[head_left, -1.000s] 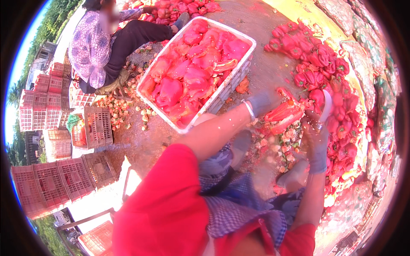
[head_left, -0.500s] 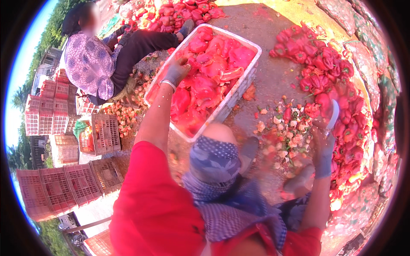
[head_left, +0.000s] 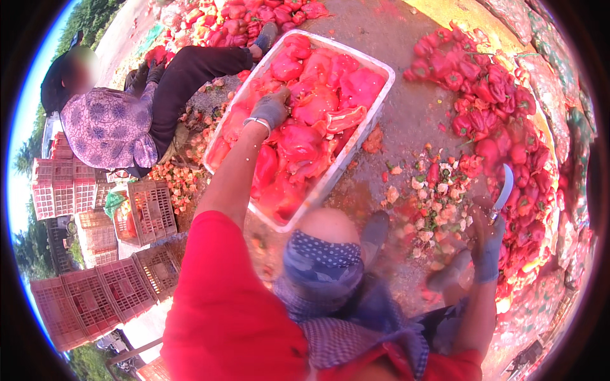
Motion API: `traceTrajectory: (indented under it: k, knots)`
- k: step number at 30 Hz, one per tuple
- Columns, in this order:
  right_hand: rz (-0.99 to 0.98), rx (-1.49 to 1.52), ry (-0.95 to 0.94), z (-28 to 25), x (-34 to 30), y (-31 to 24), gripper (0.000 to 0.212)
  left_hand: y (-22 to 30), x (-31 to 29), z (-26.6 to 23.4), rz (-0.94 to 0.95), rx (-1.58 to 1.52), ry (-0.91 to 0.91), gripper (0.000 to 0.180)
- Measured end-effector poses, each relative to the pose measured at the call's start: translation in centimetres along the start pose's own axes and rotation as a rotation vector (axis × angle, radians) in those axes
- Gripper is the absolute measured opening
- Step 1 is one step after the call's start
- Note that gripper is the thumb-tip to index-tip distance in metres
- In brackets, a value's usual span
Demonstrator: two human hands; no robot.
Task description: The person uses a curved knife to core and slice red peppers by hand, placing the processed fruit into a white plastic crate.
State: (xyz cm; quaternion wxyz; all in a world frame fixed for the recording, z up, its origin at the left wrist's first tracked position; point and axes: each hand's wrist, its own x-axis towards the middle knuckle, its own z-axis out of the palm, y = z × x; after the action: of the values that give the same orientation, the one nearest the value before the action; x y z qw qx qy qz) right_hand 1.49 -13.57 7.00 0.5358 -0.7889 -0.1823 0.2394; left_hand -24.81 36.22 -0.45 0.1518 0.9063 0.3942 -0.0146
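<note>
My left hand (head_left: 272, 110), in a grey glove, is over the white crate (head_left: 318, 204), its bent fingers among cut red peppers (head_left: 302, 143). The fingers look closed; whether they grip a pepper is hidden. Lower right, my gloved right hand (head_left: 486, 238) is closed round the handle of a knife (head_left: 505, 189). Its curved blade points up, just in front of a heap of whole red peppers (head_left: 486, 95). Pale pepper cores (head_left: 435, 190) lie on the ground left of this hand.
A co-worker (head_left: 108, 127) sits at the far left, gloved hands at a red pepper, near another pepper heap (head_left: 248, 22). Plastic crates (head_left: 95, 298) stand along the left. Filled mesh sacks (head_left: 546, 79) line the right. My knee (head_left: 327, 228) is close to the crate.
My left hand has moved right and down, further over the peppers in the crate. The knife has tilted slightly and sits a little lower. The co-worker has leaned left, now with a pepper in hand.
</note>
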Motion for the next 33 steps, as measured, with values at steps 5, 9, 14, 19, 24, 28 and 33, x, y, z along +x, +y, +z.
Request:
traceTrajectory:
  k: [5, 9, 14, 19, 24, 28, 33]
  knots:
    - [0.102, 0.106, 0.021, 0.2, 0.2, -0.3, 0.028, -1.4, 1.2, 2.6, 0.0, -0.042, -0.027, 0.013]
    - [0.041, 0.126, 0.038, 0.1, 0.2, -0.7, 0.028, -1.8, 2.1, 1.9, -0.042, -0.039, -0.125, 0.015]
    - [-0.035, 0.061, 0.118, -1.8, -0.7, -0.4, 0.027, 0.9, 0.6, 0.0, -0.045, -0.009, 0.09, 0.014]
    - [0.03, 0.117, 0.089, -2.2, -1.9, -0.7, 0.027, 11.1, -5.2, -0.3, 0.232, -0.072, 0.296, 0.026]
    - [0.003, 0.136, 0.104, -1.9, -2.4, -0.6, 0.027, 13.9, -5.7, 2.5, 0.229, 0.159, 0.071, 0.041]
    - [-0.047, 0.092, 0.085, -1.8, -2.4, -1.4, 0.025, 13.3, -4.2, 1.7, 0.119, -0.251, 0.022, 0.045]
    - [0.026, 0.059, 0.077, -1.8, -1.9, -1.5, 0.025, 12.1, -4.0, 0.6, 0.344, -0.356, -0.019, 0.035]
